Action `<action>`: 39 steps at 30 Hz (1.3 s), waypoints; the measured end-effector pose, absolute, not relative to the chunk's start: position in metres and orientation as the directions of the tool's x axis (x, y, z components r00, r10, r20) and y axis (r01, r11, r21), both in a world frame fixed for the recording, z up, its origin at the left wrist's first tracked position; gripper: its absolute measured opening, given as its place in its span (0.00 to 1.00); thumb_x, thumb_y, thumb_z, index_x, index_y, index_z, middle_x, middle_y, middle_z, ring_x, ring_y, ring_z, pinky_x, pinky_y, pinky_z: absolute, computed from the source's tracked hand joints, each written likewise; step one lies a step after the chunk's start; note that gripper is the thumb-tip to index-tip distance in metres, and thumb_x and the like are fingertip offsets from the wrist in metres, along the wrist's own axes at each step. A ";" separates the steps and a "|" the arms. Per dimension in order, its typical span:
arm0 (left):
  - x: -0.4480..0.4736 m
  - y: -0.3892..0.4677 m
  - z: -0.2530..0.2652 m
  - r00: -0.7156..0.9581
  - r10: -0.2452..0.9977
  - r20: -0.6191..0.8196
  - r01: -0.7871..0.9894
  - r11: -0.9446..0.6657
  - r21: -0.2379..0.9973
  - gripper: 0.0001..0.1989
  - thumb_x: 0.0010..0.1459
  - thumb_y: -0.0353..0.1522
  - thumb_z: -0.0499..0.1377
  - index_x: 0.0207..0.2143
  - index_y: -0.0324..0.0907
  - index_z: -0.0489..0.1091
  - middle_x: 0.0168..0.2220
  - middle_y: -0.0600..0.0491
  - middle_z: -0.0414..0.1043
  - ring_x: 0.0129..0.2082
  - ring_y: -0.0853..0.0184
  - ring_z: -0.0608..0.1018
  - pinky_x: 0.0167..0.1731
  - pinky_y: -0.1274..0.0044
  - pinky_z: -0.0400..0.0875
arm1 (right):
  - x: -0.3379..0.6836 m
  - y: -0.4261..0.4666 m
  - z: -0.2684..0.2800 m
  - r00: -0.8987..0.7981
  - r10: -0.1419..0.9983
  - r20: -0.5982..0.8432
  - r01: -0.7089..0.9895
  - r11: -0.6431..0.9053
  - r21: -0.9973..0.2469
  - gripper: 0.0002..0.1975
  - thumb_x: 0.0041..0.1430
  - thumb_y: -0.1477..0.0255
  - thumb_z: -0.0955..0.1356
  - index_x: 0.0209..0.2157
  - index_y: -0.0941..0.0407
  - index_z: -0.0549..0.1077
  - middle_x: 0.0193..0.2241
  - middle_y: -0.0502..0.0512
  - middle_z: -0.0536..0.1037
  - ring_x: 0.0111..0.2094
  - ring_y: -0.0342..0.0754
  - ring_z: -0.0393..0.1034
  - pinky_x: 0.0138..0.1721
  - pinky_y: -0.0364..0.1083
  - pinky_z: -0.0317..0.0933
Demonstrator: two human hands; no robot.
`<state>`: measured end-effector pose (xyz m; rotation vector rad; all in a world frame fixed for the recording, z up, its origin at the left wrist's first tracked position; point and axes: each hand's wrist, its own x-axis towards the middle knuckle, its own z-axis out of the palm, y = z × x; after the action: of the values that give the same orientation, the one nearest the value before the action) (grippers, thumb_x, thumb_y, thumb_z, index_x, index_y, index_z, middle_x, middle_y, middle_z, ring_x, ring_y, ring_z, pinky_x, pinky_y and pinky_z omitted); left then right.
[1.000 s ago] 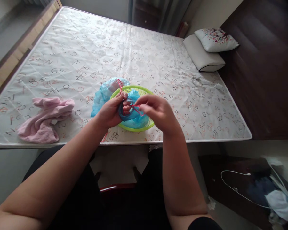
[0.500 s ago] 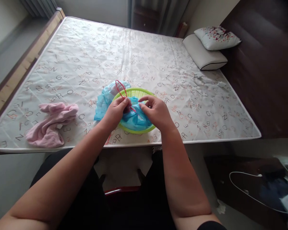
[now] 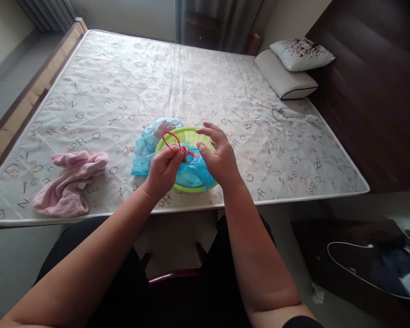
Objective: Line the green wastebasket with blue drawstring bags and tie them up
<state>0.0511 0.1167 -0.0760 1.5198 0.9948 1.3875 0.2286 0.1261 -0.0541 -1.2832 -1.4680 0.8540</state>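
Between the thumb and fingers of my left hand (image 3: 166,168) a red cord (image 3: 171,138) is pinched, its loop standing up and a short end sticking out to the right. My right hand (image 3: 219,155) is open over the right side of a lime-green plastic basket (image 3: 191,188), thumb and fingers apart, with nothing seen in it. A blue plastic bag (image 3: 194,175) lies in the basket below both hands. More light-blue plastic (image 3: 146,148) spreads over the mattress by the basket's left side.
A crumpled pink cloth (image 3: 68,187) lies near the left front of the letter-print mattress (image 3: 140,82). Two pillows, one flowered (image 3: 302,53) and one plain (image 3: 285,77), rest at the far right. A white cable (image 3: 348,269) runs over a dark surface at lower right.
My right hand has lifted away from the cord and opened its fingers. The cord's loop in my left hand has dropped lower and tilted.
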 end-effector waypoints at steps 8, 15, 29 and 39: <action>0.048 0.116 -0.075 0.025 0.944 0.330 -0.014 -0.330 0.944 0.20 0.68 0.46 0.62 0.27 0.44 0.76 0.34 0.47 0.75 0.42 0.59 0.78 0.51 0.66 0.77 | 0.231 0.128 -0.060 -0.366 0.929 -0.060 0.040 -0.049 -0.998 0.23 0.61 0.53 0.75 0.51 0.51 0.76 0.38 0.51 0.81 0.38 0.47 0.75 0.40 0.47 0.72; 0.049 0.117 -0.081 -0.153 0.907 0.392 0.058 -0.388 0.920 0.19 0.71 0.46 0.60 0.29 0.46 0.76 0.34 0.49 0.74 0.44 0.60 0.78 0.53 0.66 0.76 | 0.231 0.126 -0.050 -0.337 0.941 -0.040 0.230 0.041 -0.972 0.21 0.64 0.49 0.71 0.34 0.54 0.75 0.32 0.51 0.76 0.36 0.46 0.68 0.37 0.45 0.63; 0.047 0.128 -0.084 -0.152 0.939 0.309 -0.093 -0.325 0.941 0.17 0.71 0.43 0.61 0.29 0.46 0.74 0.34 0.51 0.74 0.42 0.62 0.77 0.55 0.67 0.74 | 0.232 0.129 -0.059 -0.386 0.911 -0.143 0.263 -0.040 -0.964 0.30 0.67 0.40 0.64 0.37 0.54 0.79 0.37 0.55 0.81 0.41 0.51 0.74 0.43 0.49 0.68; 0.057 0.110 -0.066 0.325 0.902 0.285 -0.065 -0.279 0.958 0.20 0.69 0.43 0.61 0.26 0.43 0.75 0.47 0.43 0.80 0.49 0.55 0.78 0.54 0.64 0.74 | 0.249 0.136 -0.054 -0.050 0.998 0.035 -0.066 0.031 -0.997 0.30 0.63 0.37 0.67 0.35 0.52 0.74 0.47 0.60 0.82 0.48 0.53 0.79 0.43 0.51 0.73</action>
<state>0.0572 0.1102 -0.0660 1.5443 0.7897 1.1591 0.2485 0.1362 -0.0542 -1.1124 -1.2135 1.2521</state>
